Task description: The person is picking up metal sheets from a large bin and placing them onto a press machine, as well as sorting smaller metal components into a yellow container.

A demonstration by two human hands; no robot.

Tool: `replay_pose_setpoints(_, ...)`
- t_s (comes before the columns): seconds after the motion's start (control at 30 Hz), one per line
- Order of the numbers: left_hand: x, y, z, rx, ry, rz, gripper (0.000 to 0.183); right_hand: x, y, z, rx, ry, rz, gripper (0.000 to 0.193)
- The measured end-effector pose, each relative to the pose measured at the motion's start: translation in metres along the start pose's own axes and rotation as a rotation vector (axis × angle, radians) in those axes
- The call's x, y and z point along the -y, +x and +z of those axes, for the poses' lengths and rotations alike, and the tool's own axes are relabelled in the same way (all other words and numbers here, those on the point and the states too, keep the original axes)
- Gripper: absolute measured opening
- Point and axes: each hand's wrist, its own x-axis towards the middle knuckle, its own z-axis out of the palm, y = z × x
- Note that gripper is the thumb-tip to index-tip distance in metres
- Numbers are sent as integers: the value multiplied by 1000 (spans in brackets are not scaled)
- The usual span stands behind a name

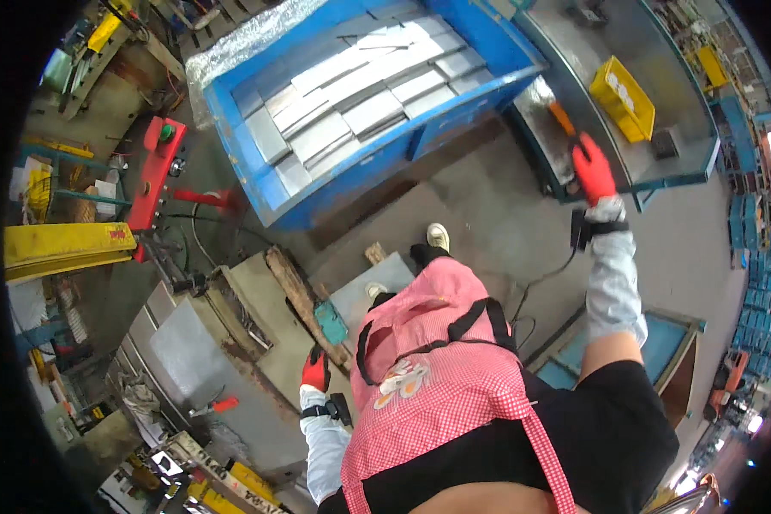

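At the right, my right hand (593, 169) in a red glove is closed at the end of an orange handle (562, 118). The tool's pale head, whose kind I cannot make out, points toward the blue bin. It is over the edge of a grey metal worktable (544, 141). My left hand (315, 372), in a red glove with dark fingertips, hangs low beside a beige machine bed (270, 313). Its fingers look loosely extended, with nothing visible in them. A teal pad-like piece (331, 321) lies close to it.
A large blue bin (351, 190) ahead holds stacked flat metal pieces (373, 111). On the worktable stands a yellow bin (623, 98). At left are a red control box (152, 176) and yellow beam (68, 248). A red-handled tool (224, 404) lies on the machine; a cable (546, 278) crosses the floor.
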Motion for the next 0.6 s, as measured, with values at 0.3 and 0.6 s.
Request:
replay_pose_setpoints(0.3, -29, 42, 115, 284, -316, -796, 37, -249, -111, 36, 568, -185, 256, 33)
replay_pose_setpoints(0.6, -159, 254, 102, -29, 47, 54, 35, -341, -66, 27, 661, -16, 621, 35)
